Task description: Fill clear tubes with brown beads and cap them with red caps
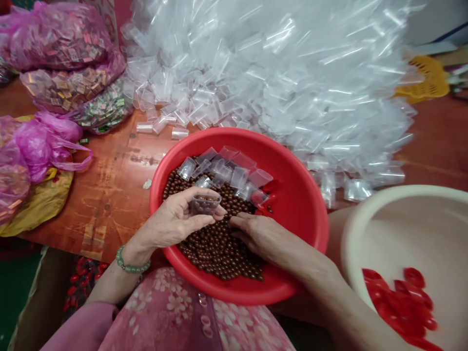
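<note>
My left hand (175, 217), with a green bead bracelet at the wrist, grips a small clear plastic cup (205, 204) by its sides. Some brown balls show inside the cup. My right hand (258, 234) dips its closed fingers into the shiny brown balls (223, 258), and its fingertips are partly hidden among them. What those fingers hold, if anything, I cannot make out. Both hands are over the red basin (303, 204), where the balls lie heaped. Several more clear cups (239, 176) rest on the balls at the basin's far side, beside a few red pieces (259, 197).
A big pile of clear cups (278, 78) covers the back of the wooden table (120, 161). Plastic bags of small packets (69, 44) stand at the left. At the right, a cream tub (402, 214) holds red plastic pieces (405, 297). A yellow basket (424, 78) lies behind.
</note>
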`<state>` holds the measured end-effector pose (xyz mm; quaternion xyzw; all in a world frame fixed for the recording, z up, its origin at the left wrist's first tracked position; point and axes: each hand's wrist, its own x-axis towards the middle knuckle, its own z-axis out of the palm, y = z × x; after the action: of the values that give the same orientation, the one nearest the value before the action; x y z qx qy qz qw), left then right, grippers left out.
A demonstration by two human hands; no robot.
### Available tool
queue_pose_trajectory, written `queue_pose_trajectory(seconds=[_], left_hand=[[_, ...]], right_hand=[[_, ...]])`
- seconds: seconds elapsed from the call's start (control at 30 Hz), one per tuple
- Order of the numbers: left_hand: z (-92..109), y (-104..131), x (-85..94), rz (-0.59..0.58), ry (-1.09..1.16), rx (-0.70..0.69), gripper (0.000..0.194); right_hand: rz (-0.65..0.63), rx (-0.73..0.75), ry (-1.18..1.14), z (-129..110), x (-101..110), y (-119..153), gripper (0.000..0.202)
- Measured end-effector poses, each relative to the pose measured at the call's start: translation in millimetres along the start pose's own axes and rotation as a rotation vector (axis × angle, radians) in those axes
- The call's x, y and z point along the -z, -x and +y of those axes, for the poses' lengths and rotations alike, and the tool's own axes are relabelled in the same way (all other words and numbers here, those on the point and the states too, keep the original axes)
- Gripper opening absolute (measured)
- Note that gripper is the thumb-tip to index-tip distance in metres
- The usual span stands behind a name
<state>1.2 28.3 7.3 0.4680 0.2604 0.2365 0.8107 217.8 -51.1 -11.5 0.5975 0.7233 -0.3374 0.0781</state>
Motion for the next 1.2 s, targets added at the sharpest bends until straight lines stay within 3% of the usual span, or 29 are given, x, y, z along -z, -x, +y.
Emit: queue_pose_trajectory(seconds=[0.1, 0.27, 0.4, 0.53, 0.9, 1.2], left_hand=[[-2.9, -1.4, 3.3, -0.039, 0.012, -0.020, 0.032], [-6.9, -2.6, 6.9, -0.061, 0.060, -0.034, 0.034], [-6.0, -0.1, 7.9, -0.099, 0.203, -0.014, 0.041], [-5.8, 3.1, 6.9, -0.111, 0.272, -0.015, 0.033], [-7.9, 3.7, 5.2, -0.117, 0.100, -0.011, 0.029], [-6.0, 1.3, 4.4, -0.122, 0.229, 0.001, 0.036]], right_hand=[[0.093, 0.039, -0.125, 1.3, 4.8, 2.7, 0.018], [0.416, 0.129, -0.441, -3.6, 16.5, 4.9, 0.016], [0.676, 0.154, -0.747, -20.9, 29.2, 1.4, 0.014], [0.855, 0.210, -0.920, -42.8, 39.4, -3.1, 0.011], [0.890, 0.269, -0.844, -60.0, 37.0, -12.4, 0.004], [0.916, 0.210, -0.835, -52.7, 34.9, -12.9, 0.004]])
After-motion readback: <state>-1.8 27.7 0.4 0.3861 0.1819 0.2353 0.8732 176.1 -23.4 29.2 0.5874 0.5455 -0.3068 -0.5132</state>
